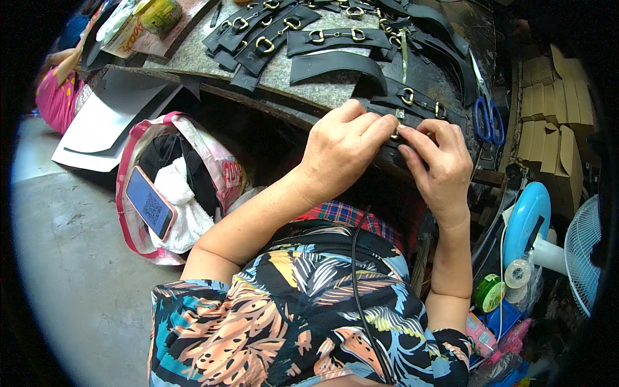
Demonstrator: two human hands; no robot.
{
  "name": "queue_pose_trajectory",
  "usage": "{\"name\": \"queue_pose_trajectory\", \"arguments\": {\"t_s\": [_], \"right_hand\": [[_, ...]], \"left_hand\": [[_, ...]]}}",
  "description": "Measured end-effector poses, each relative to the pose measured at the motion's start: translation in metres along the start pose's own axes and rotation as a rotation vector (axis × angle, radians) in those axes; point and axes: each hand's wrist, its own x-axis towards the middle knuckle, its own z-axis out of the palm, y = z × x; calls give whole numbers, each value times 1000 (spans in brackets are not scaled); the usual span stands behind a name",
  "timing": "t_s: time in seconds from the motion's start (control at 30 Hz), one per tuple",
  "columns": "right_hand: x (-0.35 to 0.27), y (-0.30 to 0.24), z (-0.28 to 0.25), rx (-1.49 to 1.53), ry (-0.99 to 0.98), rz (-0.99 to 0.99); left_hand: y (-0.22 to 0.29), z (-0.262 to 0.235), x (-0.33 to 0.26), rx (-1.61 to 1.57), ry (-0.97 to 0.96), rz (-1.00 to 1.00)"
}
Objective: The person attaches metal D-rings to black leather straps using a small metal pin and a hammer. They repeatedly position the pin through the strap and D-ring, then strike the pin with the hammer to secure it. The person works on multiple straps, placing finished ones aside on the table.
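At the near edge of the counter, both hands meet over 1 black strap that lies flat across the stone top, just in front of the body. I see the left hand pressing down on the strap with its fingers curled together, and the right hand pinching with thumb and forefinger closed on a small gold buckle set in the strap. The 2 hands touch at the fingertips, right on that metal piece.

I judge the strap to be light, flat and limp, something like leather or a leather substitute: it will bend and flop if lifted by 1 end, so it handles best pinned flat to the counter or held near the metal fitting. The buckle is the only stiff part, small and smooth, likely slippery, so a fingertip pinch at its edges suits it better than a full grip. Nothing here looks fragile.

More black straps with gold buckles lie spread further back on the counter, well apart from the hands. Blue-handled scissors rest to the right, near the counter's edge. Below the counter on the left, a pink bag stands on the floor with a phone lying on white cloth inside it.
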Motion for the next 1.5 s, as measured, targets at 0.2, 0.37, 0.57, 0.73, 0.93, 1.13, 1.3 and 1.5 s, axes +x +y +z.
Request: {"name": "queue_pose_trajectory", "arguments": {"t_s": [0.2, 0.37, 0.57, 0.73, 0.93, 1.13, 1.3, 1.5], "right_hand": [[-6, 7, 0, 109, 22, 54], [-11, 13, -7, 85, 91, 57], [-21, 21, -25, 61, 91, 147], [-25, 20, -12, -55, 39, 99], [-28, 18, -11, -35, 59, 99], [-34, 16, -15, 97, 122, 188], [-40, 21, -25, 114, 152, 194], [-42, 24, -19, 37, 163, 202]], "left_hand": [[0, -12, -7, -50, -42, -10], [0, -21, -3, 4, -16, 24], [2, -25, 3, 210, -57, -2], [2, -19, 7, 281, -109, -33], [3, -16, 7, 283, -81, -57], [8, -17, 8, 310, -74, -74], [8, -19, 10, 317, -13, -6], [6, -10, 13, 256, -74, -2]]}}
